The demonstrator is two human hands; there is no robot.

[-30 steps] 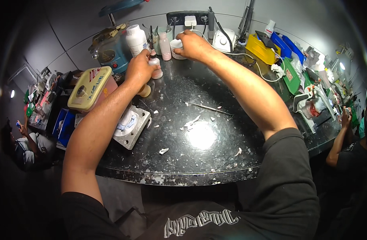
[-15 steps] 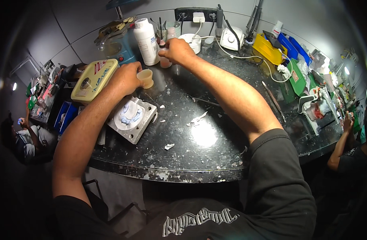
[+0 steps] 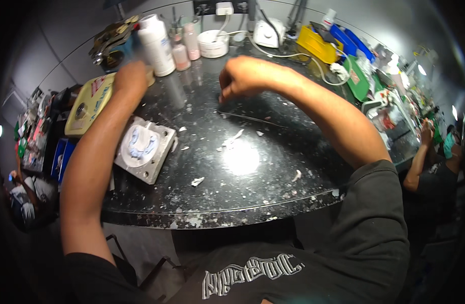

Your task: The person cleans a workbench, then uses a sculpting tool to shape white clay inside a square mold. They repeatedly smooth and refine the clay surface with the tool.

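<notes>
- Left hand point(image 3: 131, 77), blurred beside the beige cup point(image 3: 150, 76); right hand point(image 3: 241, 76), curled near the thin tool point(image 3: 254, 120): can't tell either's grip.
- Shorter pink bottle point(image 3: 181, 57) now stands released, apparently put back.

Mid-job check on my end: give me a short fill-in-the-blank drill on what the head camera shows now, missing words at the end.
1. The tall white bottle stands to the ____ of the two small pink-filled bottles.
2. The plastic bin just left of the blue bins is ____.
3. The thin tool lies closer to the ____ hand than to the other.
4. The metal flask half rests on a ____ bench.

Missing words: left; yellow; right; black.
</notes>
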